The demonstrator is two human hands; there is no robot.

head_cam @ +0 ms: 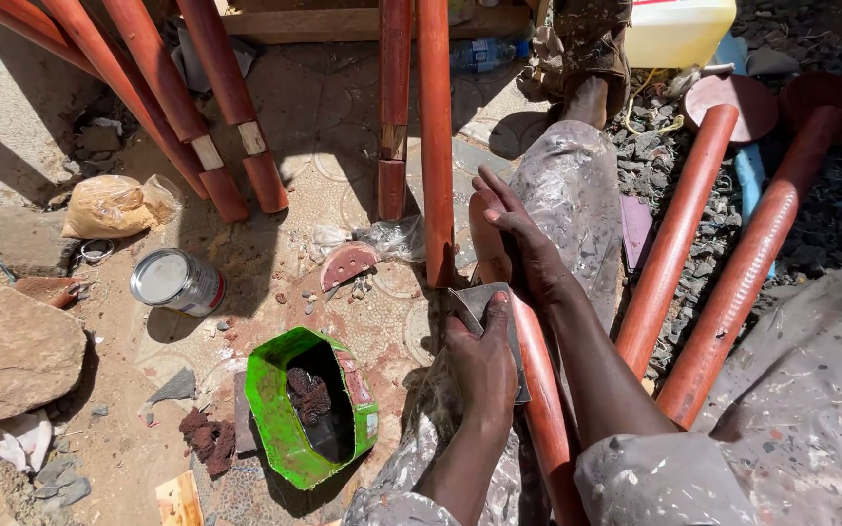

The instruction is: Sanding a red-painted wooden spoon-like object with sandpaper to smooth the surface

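A red-brown painted wooden pole [544, 409] lies across my paint-spattered trouser legs, pointing away from me. My right hand [523, 244] is wrapped over its far end, fingers stretched along the wood. Closer in, my left hand [481, 362] presses a grey sheet of sandpaper [470, 300] against the side of the same pole. The pole's middle is hidden under both hands.
On the ground at left are a green cut-open container [280, 429] with dark red paste, a tin can [177, 282], a bag of powder [114, 206] and a big stone [7, 351]. Several red poles lean ahead; two round-ended poles [679, 234] lie on gravel at right.
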